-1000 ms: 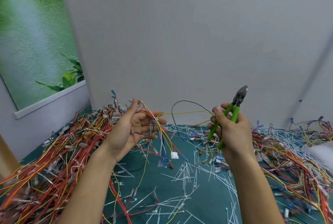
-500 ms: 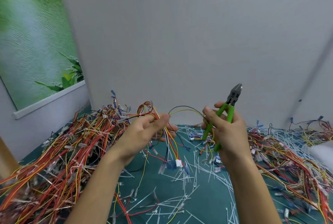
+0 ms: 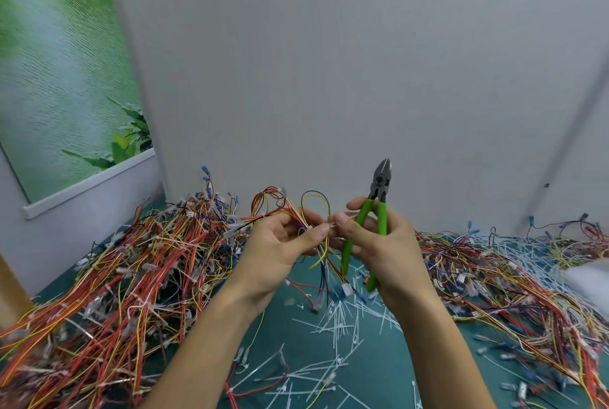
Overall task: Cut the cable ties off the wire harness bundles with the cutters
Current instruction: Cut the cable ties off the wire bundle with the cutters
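Both hands meet over the middle of the green counter.
Left hand grip pinches a thin multicoloured wire harness bundle; right hand grip wraps the green-handled steel cutters, tip upward.

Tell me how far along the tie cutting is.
Done: cut ties litter the mat; the right pile looks loosened. In hand: left hand holds a small harness; right hand grips the cutters, tips up, off any tie. Left: the big left pile, ties visible.
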